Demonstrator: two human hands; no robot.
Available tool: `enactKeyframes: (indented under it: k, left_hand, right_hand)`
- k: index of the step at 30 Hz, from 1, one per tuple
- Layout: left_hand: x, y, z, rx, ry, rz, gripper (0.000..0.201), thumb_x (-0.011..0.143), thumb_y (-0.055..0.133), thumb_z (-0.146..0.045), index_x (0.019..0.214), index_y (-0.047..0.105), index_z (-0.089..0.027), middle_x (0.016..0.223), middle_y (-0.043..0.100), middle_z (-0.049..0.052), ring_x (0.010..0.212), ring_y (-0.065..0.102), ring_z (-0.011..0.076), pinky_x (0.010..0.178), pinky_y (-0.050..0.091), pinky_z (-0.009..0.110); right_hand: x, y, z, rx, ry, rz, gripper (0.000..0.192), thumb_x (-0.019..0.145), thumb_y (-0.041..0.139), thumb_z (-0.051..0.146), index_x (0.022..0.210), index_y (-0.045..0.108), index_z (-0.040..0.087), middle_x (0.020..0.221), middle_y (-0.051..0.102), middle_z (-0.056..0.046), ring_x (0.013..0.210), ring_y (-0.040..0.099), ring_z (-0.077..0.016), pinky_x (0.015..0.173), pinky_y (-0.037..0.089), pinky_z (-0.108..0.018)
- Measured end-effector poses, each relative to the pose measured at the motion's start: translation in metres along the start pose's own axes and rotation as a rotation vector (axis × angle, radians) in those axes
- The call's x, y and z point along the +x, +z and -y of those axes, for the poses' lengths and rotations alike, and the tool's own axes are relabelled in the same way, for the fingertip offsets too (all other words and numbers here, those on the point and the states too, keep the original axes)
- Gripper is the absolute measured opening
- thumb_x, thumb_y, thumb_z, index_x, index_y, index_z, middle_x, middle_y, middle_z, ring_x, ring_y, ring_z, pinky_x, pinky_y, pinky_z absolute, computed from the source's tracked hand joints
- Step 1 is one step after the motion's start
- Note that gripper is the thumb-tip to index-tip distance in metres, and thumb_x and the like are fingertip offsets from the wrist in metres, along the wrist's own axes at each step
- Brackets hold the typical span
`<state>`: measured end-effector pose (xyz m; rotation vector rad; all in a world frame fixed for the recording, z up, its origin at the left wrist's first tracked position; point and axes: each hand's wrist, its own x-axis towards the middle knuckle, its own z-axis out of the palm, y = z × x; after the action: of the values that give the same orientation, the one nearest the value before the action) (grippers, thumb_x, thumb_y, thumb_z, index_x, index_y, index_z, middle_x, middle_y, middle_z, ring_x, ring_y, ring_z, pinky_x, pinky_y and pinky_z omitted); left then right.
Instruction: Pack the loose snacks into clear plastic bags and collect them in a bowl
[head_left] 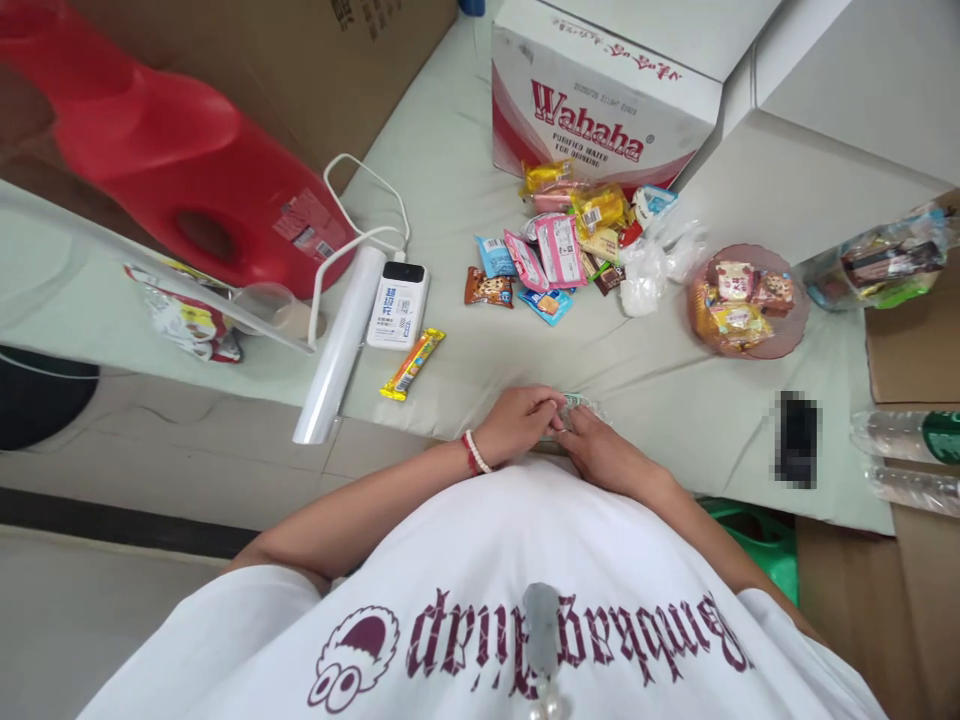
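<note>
My left hand and my right hand meet at the near edge of the pale green table. Together they pinch a small crinkly green-and-clear wrapper between the fingertips. A red-and-white bead bracelet circles my left wrist. A pile of small snack packets lies further back in the middle. A pink glass bowl with several wrapped snacks stands to the right of it. A yellow snack bar lies alone to the left of my hands.
A Wahaha cardboard box stands at the back. A large red jug, a white power bank with cable and a white tube are at left. Plastic bottles and a snack bag sit at right.
</note>
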<state>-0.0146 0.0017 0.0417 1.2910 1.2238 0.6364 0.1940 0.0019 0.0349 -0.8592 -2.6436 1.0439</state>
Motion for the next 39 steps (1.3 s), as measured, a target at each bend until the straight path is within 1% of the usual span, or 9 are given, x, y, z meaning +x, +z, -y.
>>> enactKeyframes:
  k: [4, 7, 10, 14, 21, 26, 30, 34, 39]
  left_hand:
    - [0.006, 0.004, 0.014, 0.522, 0.283, 0.007, 0.027, 0.094, 0.051, -0.014, 0.096, 0.077, -0.021, 0.105, 0.079, 0.008, 0.098, 0.069, 0.0219, 0.092, 0.051, 0.039]
    - [0.005, 0.006, 0.022, 0.705, 0.371, 0.001, 0.029, 0.097, 0.051, -0.015, 0.091, 0.078, -0.024, 0.106, 0.078, 0.007, 0.093, 0.065, 0.0216, 0.091, 0.048, 0.041]
    - [0.003, 0.009, 0.027, 0.768, 0.302, -0.193, 0.025, 0.093, 0.064, -0.026, 0.116, 0.075, -0.027, 0.122, 0.073, 0.010, 0.112, 0.060, 0.0301, 0.097, 0.045, 0.050]
    - [0.002, 0.010, 0.036, 0.754, 0.160, -0.367, 0.079, 0.074, 0.084, -0.040, 0.143, 0.054, -0.017, 0.148, 0.053, 0.023, 0.147, 0.036, 0.0445, 0.116, 0.030, 0.064]
    - [0.004, 0.016, 0.043, 0.715, 0.125, -0.325, 0.052, 0.075, 0.081, -0.041, 0.115, 0.059, -0.018, 0.131, 0.062, 0.020, 0.131, 0.053, 0.0410, 0.111, 0.042, 0.060]
    - [0.003, 0.006, 0.042, 0.459, 0.117, -0.283, 0.060, 0.079, 0.074, -0.032, 0.133, 0.053, -0.015, 0.128, 0.059, 0.017, 0.121, 0.059, 0.0320, 0.103, 0.050, 0.050]
    - [-0.013, -0.019, 0.045, 0.391, 0.193, -0.448, 0.071, 0.082, 0.074, -0.038, 0.145, 0.049, -0.020, 0.136, 0.056, 0.015, 0.126, 0.055, 0.0299, 0.103, 0.050, 0.046]
    - [-0.028, -0.029, 0.045, 0.557, 0.260, -0.336, 0.027, 0.097, 0.059, -0.040, 0.111, 0.072, -0.022, 0.086, 0.068, 0.006, 0.086, 0.062, 0.0221, 0.081, 0.051, 0.037]
    - [-0.020, -0.013, 0.031, 0.804, 0.538, -0.188, 0.031, 0.101, 0.044, -0.026, 0.095, 0.074, -0.020, 0.072, 0.066, 0.007, 0.072, 0.060, 0.0206, 0.070, 0.046, 0.035]
  right_hand:
    - [-0.024, 0.002, -0.002, 0.203, -0.050, -0.099, 0.044, 0.105, 0.046, 0.028, 0.148, 0.053, 0.025, 0.125, 0.067, -0.012, 0.124, 0.058, -0.0261, 0.105, 0.051, -0.047]
    - [-0.036, 0.019, -0.011, 0.176, 0.273, -0.436, 0.036, 0.106, 0.046, 0.035, 0.138, 0.059, 0.025, 0.107, 0.068, -0.009, 0.102, 0.065, -0.0236, 0.095, 0.055, -0.044]
    - [-0.040, 0.037, -0.019, -0.088, 0.577, -0.656, 0.044, 0.095, 0.064, 0.046, 0.132, 0.064, 0.022, 0.116, 0.061, -0.015, 0.111, 0.057, -0.0320, 0.099, 0.051, -0.056]
    - [-0.042, 0.039, -0.018, -0.182, 0.531, -0.611, 0.022, 0.091, 0.069, 0.037, 0.108, 0.069, 0.023, 0.145, 0.047, -0.018, 0.138, 0.039, -0.0404, 0.113, 0.039, -0.064]
    - [-0.014, 0.022, 0.009, 0.094, 0.410, -0.445, 0.015, 0.102, 0.048, 0.033, 0.103, 0.061, 0.024, 0.096, 0.068, -0.006, 0.085, 0.065, -0.0202, 0.078, 0.054, -0.033]
    - [0.019, 0.029, 0.007, 0.176, 0.391, -0.394, 0.014, 0.099, 0.045, 0.027, 0.096, 0.058, 0.023, 0.089, 0.067, -0.006, 0.081, 0.064, -0.0199, 0.073, 0.052, -0.031]
    - [0.021, 0.033, 0.000, 0.285, 0.458, -0.413, 0.011, 0.099, 0.048, 0.028, 0.095, 0.058, 0.023, 0.086, 0.066, -0.003, 0.070, 0.063, -0.0174, 0.070, 0.052, -0.031]
    - [0.020, 0.036, 0.000, 0.258, 0.454, -0.449, 0.014, 0.100, 0.049, 0.031, 0.093, 0.059, 0.023, 0.090, 0.066, -0.004, 0.068, 0.061, -0.0163, 0.070, 0.052, -0.031]
    - [0.025, 0.036, 0.003, 0.085, 0.408, -0.452, 0.014, 0.097, 0.049, 0.026, 0.093, 0.062, 0.023, 0.090, 0.066, -0.006, 0.085, 0.063, -0.0213, 0.078, 0.050, -0.033]
